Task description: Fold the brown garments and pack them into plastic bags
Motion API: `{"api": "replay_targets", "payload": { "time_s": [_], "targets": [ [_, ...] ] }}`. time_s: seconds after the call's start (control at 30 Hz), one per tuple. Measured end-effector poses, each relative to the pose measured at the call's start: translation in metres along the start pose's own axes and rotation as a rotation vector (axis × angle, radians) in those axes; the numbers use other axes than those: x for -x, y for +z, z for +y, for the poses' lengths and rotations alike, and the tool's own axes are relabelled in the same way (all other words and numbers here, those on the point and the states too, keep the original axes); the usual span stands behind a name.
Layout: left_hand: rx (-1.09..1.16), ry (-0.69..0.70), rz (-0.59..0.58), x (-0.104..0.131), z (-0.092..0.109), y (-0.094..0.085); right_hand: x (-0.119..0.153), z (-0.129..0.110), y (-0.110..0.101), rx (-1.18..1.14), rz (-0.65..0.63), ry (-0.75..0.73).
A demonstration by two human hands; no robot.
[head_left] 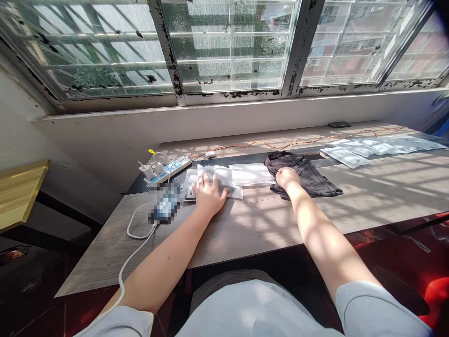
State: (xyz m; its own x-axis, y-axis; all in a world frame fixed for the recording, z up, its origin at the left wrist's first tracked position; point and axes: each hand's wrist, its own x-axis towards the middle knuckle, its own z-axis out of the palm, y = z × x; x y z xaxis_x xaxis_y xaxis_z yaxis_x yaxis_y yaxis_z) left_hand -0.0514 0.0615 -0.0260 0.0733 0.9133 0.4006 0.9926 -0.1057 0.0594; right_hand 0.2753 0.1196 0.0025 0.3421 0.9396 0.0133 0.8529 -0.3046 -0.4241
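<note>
My left hand (209, 194) lies with its fingers spread on frosted plastic bags (231, 189) near the left part of the table. Just right of it are flat white packets (249, 174), reaching up to a dark cloth item (312, 178). On that black fabric rests my right hand (288, 178), its fingers curled closed over the left side. The cloth lies crumpled and flat, with a thin cord or strap on top; its exact kind is unclear. What the right fingers pinch is hidden beneath the hand.
A white power strip (167, 172) with plugs stands at the left. Near it a phone (166, 206) lies on a white cable (129, 227). Several plastic packets (351, 157) are spread at the right. An orange cord (259, 142) runs along the back, near a dark flat object (339, 125).
</note>
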Motion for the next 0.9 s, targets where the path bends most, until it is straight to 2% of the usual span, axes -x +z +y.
{"api": "replay_targets", "payload": {
  "time_s": [0.07, 0.17, 0.3, 0.4, 0.53, 0.67, 0.8, 0.9],
  "targets": [
    [0.052, 0.148, 0.048, 0.003, 0.001, 0.000, 0.003, -0.001, -0.006, -0.021, 0.038, -0.017],
    [0.104, 0.353, 0.019, 0.007, 0.004, 0.000, 0.005, 0.000, -0.011, -0.038, 0.095, -0.029],
    [0.132, 0.482, -0.045, 0.012, 0.010, 0.001, 0.004, 0.003, -0.013, -0.065, 0.138, -0.046],
    [0.149, 0.505, -0.064, 0.013, 0.012, 0.000, 0.001, 0.009, -0.015, -0.133, 0.161, -0.061],
    [0.158, 0.499, -0.076, 0.013, 0.013, -0.002, -0.004, 0.018, -0.020, -0.266, 0.222, 0.023],
    [0.176, 0.481, -0.100, 0.014, 0.013, -0.004, -0.003, 0.015, -0.021, -0.522, 0.210, 0.041],
    [0.248, 0.464, -0.130, 0.013, 0.014, -0.007, 0.008, -0.003, -0.016, -0.815, 0.090, -0.008],
    [0.510, 0.413, -0.105, 0.013, 0.018, -0.013, 0.025, -0.021, -0.012, -1.114, -0.078, -0.076]
  ]
}}
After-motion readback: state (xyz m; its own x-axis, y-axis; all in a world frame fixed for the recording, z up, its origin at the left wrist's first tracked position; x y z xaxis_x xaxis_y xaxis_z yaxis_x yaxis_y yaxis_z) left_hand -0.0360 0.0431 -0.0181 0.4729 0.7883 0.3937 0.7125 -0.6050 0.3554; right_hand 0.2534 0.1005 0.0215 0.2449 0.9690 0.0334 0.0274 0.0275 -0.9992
